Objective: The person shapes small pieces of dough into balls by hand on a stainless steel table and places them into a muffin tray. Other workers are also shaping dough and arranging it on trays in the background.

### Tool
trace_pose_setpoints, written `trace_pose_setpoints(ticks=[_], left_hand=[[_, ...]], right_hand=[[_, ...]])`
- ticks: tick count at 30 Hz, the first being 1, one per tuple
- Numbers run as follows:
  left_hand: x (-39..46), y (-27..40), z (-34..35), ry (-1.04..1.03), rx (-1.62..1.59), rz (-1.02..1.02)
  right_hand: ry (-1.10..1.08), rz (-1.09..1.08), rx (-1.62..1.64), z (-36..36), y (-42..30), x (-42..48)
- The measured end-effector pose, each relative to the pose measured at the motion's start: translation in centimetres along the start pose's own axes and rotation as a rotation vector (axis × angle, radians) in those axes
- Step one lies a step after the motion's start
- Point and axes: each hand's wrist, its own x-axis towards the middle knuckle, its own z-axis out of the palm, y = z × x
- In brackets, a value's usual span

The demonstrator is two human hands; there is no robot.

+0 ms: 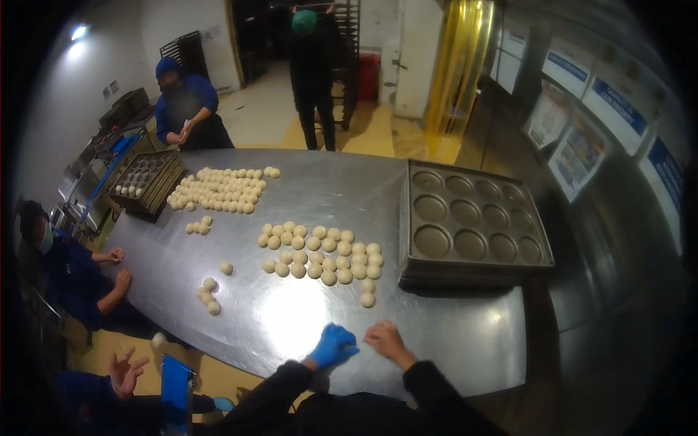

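My left hand [334,346], in a blue glove, is curled just above the near edge of the steel table [447,332]. Close beside it, bare and with bent fingers, is my right hand [388,342]. Whether either palm hides something I cannot tell. Beyond my hands lie rows of pale dough balls [314,271], and a dough ball [367,300] at the near end of this group is closest to my right hand. A looser cluster of dough balls [207,298] rests to the left.
Stacked baking pans with round wells [473,215] stand at the right. Far left are a larger dough-ball group [229,188] and another pan stack [147,182]. Co-workers stand along the left side; one person's hand [128,372] is beside a blue conveyor belt [175,389]. Another person [312,82] stands by a rack.
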Motion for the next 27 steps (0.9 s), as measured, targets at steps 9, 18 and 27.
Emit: trace_pose_setpoints(ticks=[9, 18, 27], left_hand=[[-8.8, 2.9, 1.1, -0.014, 0.165, -0.053], [-5.3, 0.8, -4.9, -0.084, 0.038, -0.289], [1.5, -1.2, 0.6, -0.04, 0.012, -0.016]], right_hand=[[-0.008, 0.065, -0.041, 0.7, -1.0, -7.7], [-0.08, 0.144, -0.185, -5.3, 0.4, -3.9], [-0.029, 0.135, 0.003, 2.4, 2.9, 0.2]])
